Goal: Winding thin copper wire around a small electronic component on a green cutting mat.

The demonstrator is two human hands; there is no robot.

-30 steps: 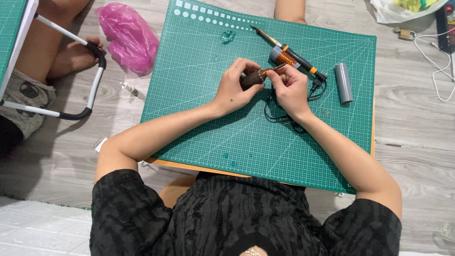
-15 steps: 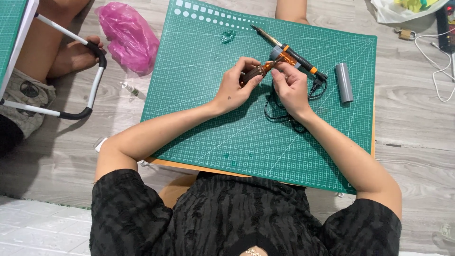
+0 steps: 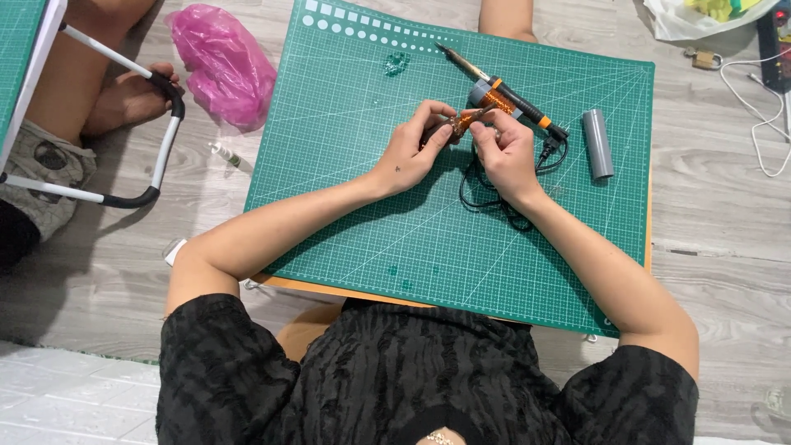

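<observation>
My left hand (image 3: 414, 147) and my right hand (image 3: 504, 151) meet over a green cutting mat (image 3: 371, 206). Between their fingertips they pinch a small dark part wound with copper-coloured wire (image 3: 460, 123). A spool of the same copper wire (image 3: 493, 99) lies just beyond my right hand. Across it runs a soldering iron (image 3: 503, 88) with a black and orange handle, tip pointing to the far left. Its black cord (image 3: 486, 194) loops under my right wrist.
A grey cylinder (image 3: 597, 143) lies on the mat to the right. A pink plastic bag (image 3: 221, 64) and a small tube (image 3: 224, 153) rest on the wooden floor at left, near another person's foot (image 3: 124, 97) and a white frame with black grips (image 3: 161, 140). White cables (image 3: 754, 99) lie far right.
Both hands have stayed in place over the mat. The fingers have shifted slightly on the copper-wound part, which now shows more between the fingertips.
</observation>
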